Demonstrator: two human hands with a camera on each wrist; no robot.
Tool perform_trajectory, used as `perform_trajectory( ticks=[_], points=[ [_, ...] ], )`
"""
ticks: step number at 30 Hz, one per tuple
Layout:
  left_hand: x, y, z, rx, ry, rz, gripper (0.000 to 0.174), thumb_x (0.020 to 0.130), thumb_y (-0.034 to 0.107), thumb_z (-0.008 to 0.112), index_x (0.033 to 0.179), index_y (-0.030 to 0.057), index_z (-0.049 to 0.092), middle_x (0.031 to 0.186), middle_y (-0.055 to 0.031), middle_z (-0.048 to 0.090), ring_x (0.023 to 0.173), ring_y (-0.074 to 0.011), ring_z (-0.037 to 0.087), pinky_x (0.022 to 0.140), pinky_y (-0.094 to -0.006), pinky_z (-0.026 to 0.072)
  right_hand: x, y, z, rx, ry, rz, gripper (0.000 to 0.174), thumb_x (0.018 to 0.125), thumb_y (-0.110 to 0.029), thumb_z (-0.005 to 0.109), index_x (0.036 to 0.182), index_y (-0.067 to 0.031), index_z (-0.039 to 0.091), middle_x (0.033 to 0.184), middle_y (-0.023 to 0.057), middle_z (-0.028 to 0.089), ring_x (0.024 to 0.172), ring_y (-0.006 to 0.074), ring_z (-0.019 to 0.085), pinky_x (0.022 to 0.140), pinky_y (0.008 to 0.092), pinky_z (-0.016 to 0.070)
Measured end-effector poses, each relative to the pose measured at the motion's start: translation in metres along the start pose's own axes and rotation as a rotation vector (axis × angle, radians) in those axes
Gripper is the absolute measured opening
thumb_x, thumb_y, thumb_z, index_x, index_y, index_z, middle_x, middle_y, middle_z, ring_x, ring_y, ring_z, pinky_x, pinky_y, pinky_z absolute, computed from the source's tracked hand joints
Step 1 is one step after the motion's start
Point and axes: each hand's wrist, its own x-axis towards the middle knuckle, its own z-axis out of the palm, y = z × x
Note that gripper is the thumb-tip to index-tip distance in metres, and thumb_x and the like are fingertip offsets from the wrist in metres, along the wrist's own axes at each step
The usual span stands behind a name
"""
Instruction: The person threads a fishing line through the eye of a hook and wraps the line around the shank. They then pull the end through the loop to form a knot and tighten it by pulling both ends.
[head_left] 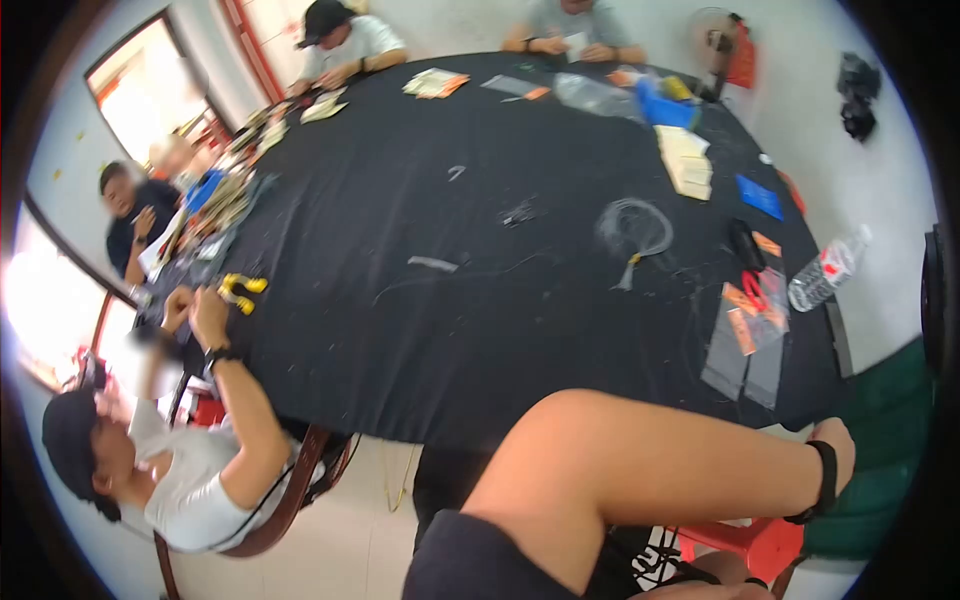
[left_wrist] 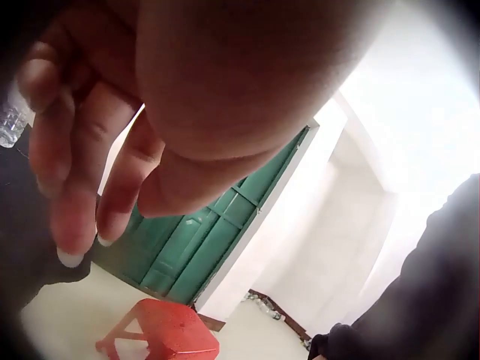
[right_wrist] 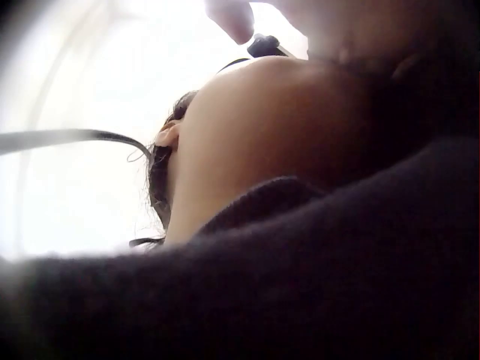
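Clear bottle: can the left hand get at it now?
Probably yes: the left hand looks fairly near, its grip seems empty, and nothing visible in the head view blocks the way to the clear bottle.

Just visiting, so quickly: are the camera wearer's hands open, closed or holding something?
Bare left hand: open and loose, holding nothing.
Bare right hand: cannot be told; only partly visible.

The head-worn fisheye camera looks forward and down across the wide bench (head_left: 330, 350). The left wrist view, tilted, sits tight against the left hand (left_wrist: 97, 127), facing a green door (left_wrist: 217, 232) and red plastic stool (left_wrist: 180, 330), the stool shared with the head view. The right wrist view points steeply upward, close below a person's head (right_wrist: 262, 112).
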Motion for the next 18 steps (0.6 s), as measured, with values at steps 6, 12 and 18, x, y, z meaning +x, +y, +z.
perform_trajectory(
  ticks=[6, 12, 18],
  points=[
    [-0.07, -0.057, -0.026, -0.231, 0.255, -0.017, 0.013, 0.08, 0.013, 0.062, 0.079, 0.0087, 0.074, 0.079, -0.0113, 0.07, 0.079, -0.0301, 0.07, 0.067, -0.0391, 0.054, 0.014, -0.01, -0.025, -0.125, -0.172, -0.09, 0.072, 0.089, -0.032, 0.062, 0.14, 0.0102, 0.033, 0.128, 0.0209, 0.051, 0.114, 0.0334, 0.055, 0.096, 0.0417, 0.0425],
    [-0.173, -0.176, -0.034, -0.456, 0.505, -0.366, 0.019, 0.08, 0.017, 0.059, 0.081, -0.0001, 0.067, 0.079, -0.0226, 0.066, 0.08, -0.0404, 0.066, 0.073, -0.0485, 0.053, 0.018, -0.048, -0.042, -0.962, -0.105, 0.042, 0.053, 0.094, -0.018, 0.059, 0.14, 0.0039, 0.045, 0.137, 0.0296, 0.05, 0.116, 0.0412, 0.057, 0.093, 0.0441, 0.0487],
    [-0.24, -0.276, 0.02, -0.223, 0.762, -0.748, 0.021, 0.082, 0.017, 0.069, 0.096, 0.0011, 0.07, 0.094, -0.0179, 0.071, 0.088, -0.0317, 0.069, 0.079, -0.0408, 0.0538, -0.024, -0.158, -0.116, -1.41, 0.814, 0.071, 0.019, 0.091, -0.008, 0.065, 0.108, -0.0043, 0.072, 0.111, 0.0097, 0.069, 0.101, 0.0203, 0.066, 0.088, 0.0336, 0.053]
  ],
)
